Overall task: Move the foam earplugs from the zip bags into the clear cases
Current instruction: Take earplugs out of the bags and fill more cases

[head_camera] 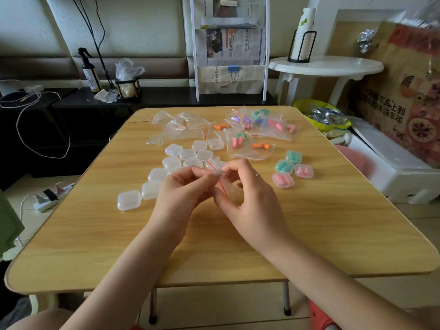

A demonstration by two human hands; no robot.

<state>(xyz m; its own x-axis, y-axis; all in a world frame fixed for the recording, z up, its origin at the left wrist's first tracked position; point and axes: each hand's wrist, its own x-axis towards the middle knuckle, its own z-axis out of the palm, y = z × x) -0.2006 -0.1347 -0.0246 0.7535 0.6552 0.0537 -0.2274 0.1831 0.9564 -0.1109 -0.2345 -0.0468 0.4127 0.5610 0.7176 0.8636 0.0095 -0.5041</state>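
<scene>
Over the middle of the wooden table (309, 234), my left hand (181, 189) and my right hand (247, 198) both pinch one small clear zip bag (217, 171) with a red seal line. I cannot tell what is inside it. Several empty clear cases (171, 163) lie in a cluster behind and left of my hands. Several filled cases (284, 166) holding green and pink earplugs sit to the right. Zip bags with coloured earplugs (259, 125) are heaped at the far right of the table. Empty zip bags (181, 126) lie at the far left.
A yellow bowl (307, 107) with foil wrappers sits just past the table's far right corner, beside a white round side table (326, 64). A newspaper rack (229, 46) stands behind the table. A power strip (51, 196) and cables lie on the floor at left.
</scene>
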